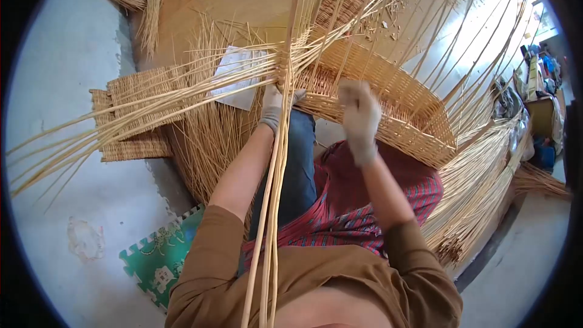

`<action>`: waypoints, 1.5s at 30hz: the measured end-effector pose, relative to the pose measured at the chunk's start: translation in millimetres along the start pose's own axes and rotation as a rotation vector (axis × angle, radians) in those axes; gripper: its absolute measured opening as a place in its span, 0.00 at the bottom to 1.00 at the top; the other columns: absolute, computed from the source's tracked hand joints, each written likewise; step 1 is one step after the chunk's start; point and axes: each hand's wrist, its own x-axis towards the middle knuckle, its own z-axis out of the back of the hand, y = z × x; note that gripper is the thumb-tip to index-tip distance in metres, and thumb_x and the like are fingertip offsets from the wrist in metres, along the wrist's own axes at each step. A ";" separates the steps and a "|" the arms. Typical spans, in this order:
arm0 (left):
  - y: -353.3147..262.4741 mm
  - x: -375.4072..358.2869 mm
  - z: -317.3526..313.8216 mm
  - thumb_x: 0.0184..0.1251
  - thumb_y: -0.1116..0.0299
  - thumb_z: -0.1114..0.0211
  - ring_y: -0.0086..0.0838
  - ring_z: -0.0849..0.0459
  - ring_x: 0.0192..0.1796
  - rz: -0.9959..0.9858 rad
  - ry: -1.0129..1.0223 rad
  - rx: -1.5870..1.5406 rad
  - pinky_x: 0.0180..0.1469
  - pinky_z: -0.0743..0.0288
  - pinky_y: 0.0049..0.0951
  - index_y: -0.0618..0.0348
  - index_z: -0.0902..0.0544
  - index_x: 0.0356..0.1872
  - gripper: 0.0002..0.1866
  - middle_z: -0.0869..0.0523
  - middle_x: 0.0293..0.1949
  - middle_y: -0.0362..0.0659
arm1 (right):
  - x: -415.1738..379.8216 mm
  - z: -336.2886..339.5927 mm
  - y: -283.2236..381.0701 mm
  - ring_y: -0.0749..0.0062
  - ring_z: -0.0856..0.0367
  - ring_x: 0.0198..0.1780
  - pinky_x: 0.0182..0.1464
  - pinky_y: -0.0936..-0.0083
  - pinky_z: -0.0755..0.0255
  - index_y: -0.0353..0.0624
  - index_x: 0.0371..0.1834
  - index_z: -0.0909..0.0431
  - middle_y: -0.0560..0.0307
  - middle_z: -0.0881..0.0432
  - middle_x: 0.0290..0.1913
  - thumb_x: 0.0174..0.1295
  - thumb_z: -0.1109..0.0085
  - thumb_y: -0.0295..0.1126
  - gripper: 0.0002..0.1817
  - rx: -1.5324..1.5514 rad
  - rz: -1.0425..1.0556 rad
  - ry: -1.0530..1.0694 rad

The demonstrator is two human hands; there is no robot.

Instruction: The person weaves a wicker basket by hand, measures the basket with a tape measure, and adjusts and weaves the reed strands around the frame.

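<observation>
A half-woven wicker basket (388, 76) rests over my lap, tilted, with long uprights rising from its walls. My left hand (273, 104), in a pale glove, is closed around the near left corner of the basket, where a bundle of willow rods (182, 94) crosses. Several of these rods stick out left, others run down toward my chest. My right hand (359, 115), also gloved and slightly blurred, is raised over the basket's near wall with its fingers curled in. What it holds, if anything, I cannot make out.
Flat woven panels (143, 103) lie left, beside loose rods (209, 127) and a white sheet (237, 76). A large rod bundle (480, 176) lies right. A green foam mat (161, 261) is at lower left. Cut scraps (388, 9) litter the board ahead.
</observation>
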 end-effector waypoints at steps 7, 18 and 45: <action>-8.0 12.5 -6.1 0.50 0.72 0.17 0.36 0.19 0.58 0.152 -0.139 -0.082 0.63 0.24 0.32 0.63 0.30 0.67 0.42 0.19 0.58 0.45 | 150.9 -85.4 -35.1 0.53 0.47 0.82 0.75 0.67 0.36 0.58 0.85 0.54 0.37 0.41 0.80 0.68 0.42 0.28 0.44 -0.354 0.122 0.008; 70.9 41.8 -9.6 0.59 0.51 0.23 0.41 0.13 0.50 0.133 -0.061 0.134 0.58 0.22 0.38 0.62 0.13 0.49 0.26 0.10 0.46 0.50 | -92.5 19.0 -120.4 0.73 0.14 0.30 0.26 0.73 0.21 0.39 0.47 0.22 0.56 0.13 0.37 0.79 0.50 0.41 0.15 0.579 -0.727 -0.285; 35.4 43.1 36.0 0.65 0.61 0.29 0.38 0.15 0.48 -0.003 0.190 0.792 0.46 0.19 0.36 0.58 0.20 0.58 0.23 0.14 0.49 0.51 | 71.4 -131.5 -94.3 0.81 0.40 0.16 0.19 0.78 0.44 0.45 0.35 0.25 0.67 0.33 0.19 0.80 0.54 0.51 0.22 1.158 -0.701 0.216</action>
